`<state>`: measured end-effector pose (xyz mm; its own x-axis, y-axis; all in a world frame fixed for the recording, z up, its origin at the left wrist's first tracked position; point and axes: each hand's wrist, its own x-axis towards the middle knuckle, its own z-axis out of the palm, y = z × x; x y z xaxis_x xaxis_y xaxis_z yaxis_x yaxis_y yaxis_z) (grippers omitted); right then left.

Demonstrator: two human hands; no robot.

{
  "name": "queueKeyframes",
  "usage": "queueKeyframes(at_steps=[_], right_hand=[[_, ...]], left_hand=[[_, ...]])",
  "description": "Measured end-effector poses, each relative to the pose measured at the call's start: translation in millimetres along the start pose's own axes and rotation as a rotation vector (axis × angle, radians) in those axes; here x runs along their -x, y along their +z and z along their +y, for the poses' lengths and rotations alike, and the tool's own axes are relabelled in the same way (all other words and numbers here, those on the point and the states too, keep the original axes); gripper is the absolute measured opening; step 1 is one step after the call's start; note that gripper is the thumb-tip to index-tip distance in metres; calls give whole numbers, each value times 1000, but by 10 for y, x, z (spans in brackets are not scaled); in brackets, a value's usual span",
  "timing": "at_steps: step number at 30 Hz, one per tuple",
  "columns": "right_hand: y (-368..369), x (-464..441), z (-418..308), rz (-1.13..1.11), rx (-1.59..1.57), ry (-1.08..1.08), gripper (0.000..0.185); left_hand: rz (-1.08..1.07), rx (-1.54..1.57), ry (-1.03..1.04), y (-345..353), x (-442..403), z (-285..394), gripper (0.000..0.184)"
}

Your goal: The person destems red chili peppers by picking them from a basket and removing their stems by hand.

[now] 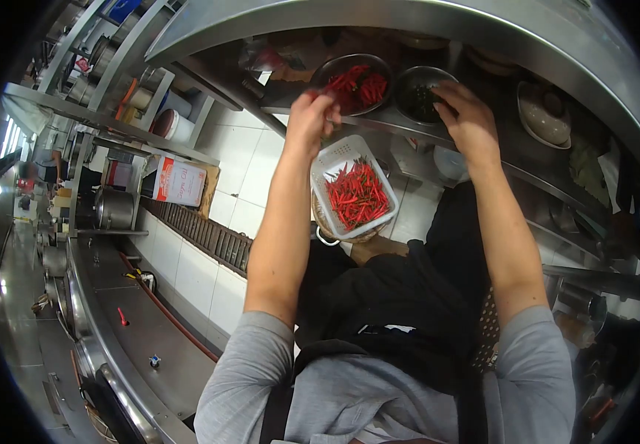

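Note:
A white perforated plastic basket [327,155] of thin red chili peppers [357,196] stands low in front of me. On the metal shelf behind it are a metal bowl [390,74] with red chilies [371,87] and a second metal bowl [408,72] with small green bits, likely stems. My left hand [311,122] is at the left rim of the chili bowl, fingers curled and slightly blurred, with something red like a chili at the fingertips. Over the right rim of the stem bowl hovers my right hand [469,122], thumb and fingers apart, nothing visible in them.
A lidded ceramic pot [543,115] sits right of the bowls. The metal counter edge [438,15] arches overhead. A tin of oil [179,181] stands on the left, beside a floor drain grate [201,237]. A steel cooking range [142,318] runs along the lower left.

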<state>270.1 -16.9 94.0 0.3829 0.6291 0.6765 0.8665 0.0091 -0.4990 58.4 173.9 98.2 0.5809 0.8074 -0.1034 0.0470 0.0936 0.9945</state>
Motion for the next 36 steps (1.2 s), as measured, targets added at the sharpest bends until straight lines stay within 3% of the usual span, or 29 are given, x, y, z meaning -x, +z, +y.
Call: queueKeyframes(at_steps=[2, 3, 5, 8, 9, 10, 14, 18, 20, 28, 36], right_hand=[[-48, 169, -66, 13, -59, 35, 20], [-57, 322, -88, -12, -113, 85, 19], [-20, 679, -33, -104, -180, 128, 18], [-85, 990, 27, -257, -158, 192, 16], [-109, 1038, 8, -352, -122, 246, 16], [-163, 988, -12, -342, -197, 279, 18], [-142, 950, 84, -334, -235, 435, 20], [-53, 920, 61, -364, -239, 441, 20], [-10, 902, 43, -450, -204, 368, 18], [106, 912, 74, -447, -102, 290, 16], [217, 811, 104, -503, -96, 387, 17]], left_hand=[[115, -495, 237, 59, -402, 41, 30], [115, -492, 236, 60, -510, 71, 30], [-43, -1115, 521, 23, -657, 158, 33], [102, -1033, 655, -183, -639, 189, 35], [179, -906, 501, -281, -601, 141, 32], [259, -849, 482, -414, -532, 33, 27], [294, -670, -105, -766, -121, -666, 21], [63, -1125, -205, -736, -97, -1659, 23], [-46, -1391, -158, -731, -281, -2105, 26], [-106, -1340, -578, -317, -538, -2378, 38], [-156, -1366, -545, -292, -567, -2465, 41]])
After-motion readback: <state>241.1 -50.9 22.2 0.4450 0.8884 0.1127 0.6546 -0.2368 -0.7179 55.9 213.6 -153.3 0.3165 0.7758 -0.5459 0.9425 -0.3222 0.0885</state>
